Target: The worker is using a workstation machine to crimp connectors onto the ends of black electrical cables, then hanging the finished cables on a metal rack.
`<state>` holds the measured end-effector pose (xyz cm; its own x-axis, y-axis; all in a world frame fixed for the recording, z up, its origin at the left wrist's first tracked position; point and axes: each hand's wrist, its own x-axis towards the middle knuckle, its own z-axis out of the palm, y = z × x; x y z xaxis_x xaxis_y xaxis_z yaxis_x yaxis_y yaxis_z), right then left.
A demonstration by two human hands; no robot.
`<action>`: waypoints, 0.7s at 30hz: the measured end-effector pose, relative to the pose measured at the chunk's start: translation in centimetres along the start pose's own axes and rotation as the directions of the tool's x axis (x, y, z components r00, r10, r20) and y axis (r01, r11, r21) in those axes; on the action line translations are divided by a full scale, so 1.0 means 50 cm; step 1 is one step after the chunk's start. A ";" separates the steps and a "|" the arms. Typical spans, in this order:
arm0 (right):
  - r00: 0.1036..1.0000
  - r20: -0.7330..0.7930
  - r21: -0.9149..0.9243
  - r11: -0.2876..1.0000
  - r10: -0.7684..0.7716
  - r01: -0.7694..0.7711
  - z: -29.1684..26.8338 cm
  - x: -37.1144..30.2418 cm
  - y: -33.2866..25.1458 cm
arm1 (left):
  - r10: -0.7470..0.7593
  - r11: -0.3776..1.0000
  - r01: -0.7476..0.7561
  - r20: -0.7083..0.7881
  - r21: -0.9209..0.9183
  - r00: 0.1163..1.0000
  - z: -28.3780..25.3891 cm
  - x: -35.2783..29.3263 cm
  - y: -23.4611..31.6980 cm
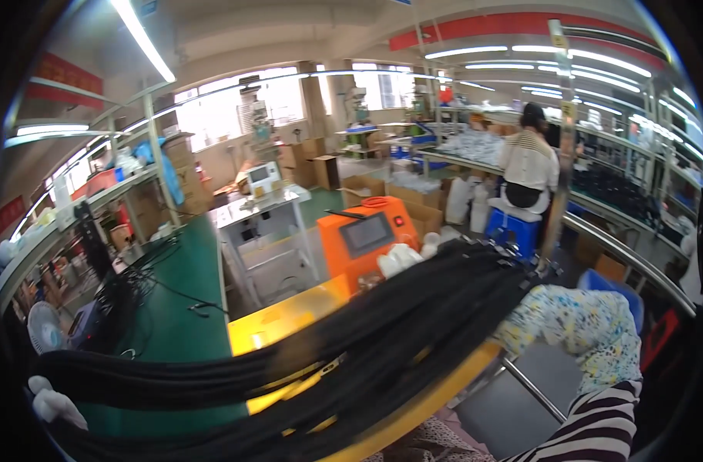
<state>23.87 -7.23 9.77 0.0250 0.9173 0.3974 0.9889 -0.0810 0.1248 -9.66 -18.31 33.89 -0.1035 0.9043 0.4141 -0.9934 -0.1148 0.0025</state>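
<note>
A thick bundle of long black cords stretches across the lower middle, with small shiny pieces at its right end. My left hand, white-gloved, closes around its left end near the picture's edge. My right arm, in a floral sleeve cover, reaches in under the bundle from the right. Past the bundle's far side, a white-gloved shape in line with that arm appears to be my right hand, curled against the cords; its fingers are partly hidden. Below the bundle lies a yellow work surface.
Beyond the bundle stands an orange machine with a screen. A green bench on the left carries tangled black cables and a small fan. A metal rail runs along the right. Farther back, a person sits on a blue stool.
</note>
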 end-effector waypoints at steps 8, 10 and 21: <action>0.799 -0.444 -0.171 0.914 -0.405 0.368 0.131 0.348 -0.199 | -0.125 0.948 0.034 0.271 0.317 0.954 -0.169 0.078 0.406; 0.693 -0.543 -0.239 0.879 -0.474 0.413 0.148 0.432 -0.251 | -0.179 0.918 0.039 0.326 0.394 0.928 -0.259 0.070 0.625; 0.742 -0.354 -0.341 0.817 -0.569 0.464 0.402 0.481 -0.487 | 0.087 0.923 0.074 -0.394 0.377 0.915 -0.691 0.178 0.714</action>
<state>3.35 24.66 -1.98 -0.5961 0.5888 0.5459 0.7699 0.2263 0.5967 -47.74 -0.18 6.22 -0.2010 0.9794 0.0201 -0.9061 -0.1936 0.3762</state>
